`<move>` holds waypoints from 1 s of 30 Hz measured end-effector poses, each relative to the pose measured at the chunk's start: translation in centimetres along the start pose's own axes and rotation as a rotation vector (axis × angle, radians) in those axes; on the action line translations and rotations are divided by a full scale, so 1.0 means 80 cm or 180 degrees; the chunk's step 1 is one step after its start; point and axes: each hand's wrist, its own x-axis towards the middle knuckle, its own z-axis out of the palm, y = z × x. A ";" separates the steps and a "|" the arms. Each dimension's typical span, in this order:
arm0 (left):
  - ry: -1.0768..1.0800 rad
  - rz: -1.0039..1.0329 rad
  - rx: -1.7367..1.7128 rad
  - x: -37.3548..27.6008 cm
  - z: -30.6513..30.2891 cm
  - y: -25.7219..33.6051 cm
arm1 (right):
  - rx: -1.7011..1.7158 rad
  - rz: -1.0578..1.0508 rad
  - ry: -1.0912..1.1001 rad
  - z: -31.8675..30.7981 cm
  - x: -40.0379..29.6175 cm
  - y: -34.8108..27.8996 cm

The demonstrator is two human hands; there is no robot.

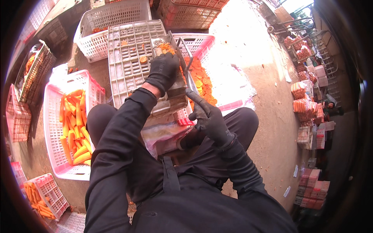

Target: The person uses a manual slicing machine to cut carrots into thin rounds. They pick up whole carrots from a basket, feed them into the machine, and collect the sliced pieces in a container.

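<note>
My left hand (164,71), black-gloved with curled fingers, rests over a narrow metal-and-wood slicing device (177,87) on an upturned white plastic crate (128,52). What lies under those fingers is hidden. Carrot scraps (165,48) lie just beyond them. My right hand (211,119), also gloved, is at the device's lower right; its extended index finger reaches the lower end of a metal blade (191,81) with a bent rod handle (186,48). Whether it grips anything is unclear. Carrot slices (204,84) fill part of a pink-and-white crate (207,43) beside the device.
Whole peeled carrots (76,125) fill a pink-and-white crate (48,122) left of my knee. A white crate (87,43) stands beyond the upturned one. More carrots (38,201) are at lower left. Bagged produce (306,107) and stacked crates (311,189) line the right side.
</note>
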 end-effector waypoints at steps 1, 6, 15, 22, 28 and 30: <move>-0.0011 -0.0005 -0.0122 0.000 0.001 0.003 | -0.0032 -0.0144 0.0013 -0.001 0.000 0.028; 0.0095 0.0064 -0.0114 0.002 0.006 -0.001 | 0.0336 0.0265 -0.0116 -0.010 0.007 0.067; 0.0120 -0.0061 -0.0107 -0.003 0.010 -0.014 | -0.0985 0.0053 0.0057 -0.006 0.008 -0.035; 0.0049 -0.0084 -0.0495 -0.005 -0.006 -0.006 | -0.0840 -0.0284 0.0184 0.009 0.018 0.068; -0.0030 -0.0106 -0.0528 -0.005 -0.008 -0.011 | 0.0380 0.0610 -0.0014 -0.019 0.003 -0.057; 0.0011 -0.0147 -0.0442 -0.003 -0.003 -0.012 | 0.0056 0.0452 -0.0142 -0.030 0.011 -0.090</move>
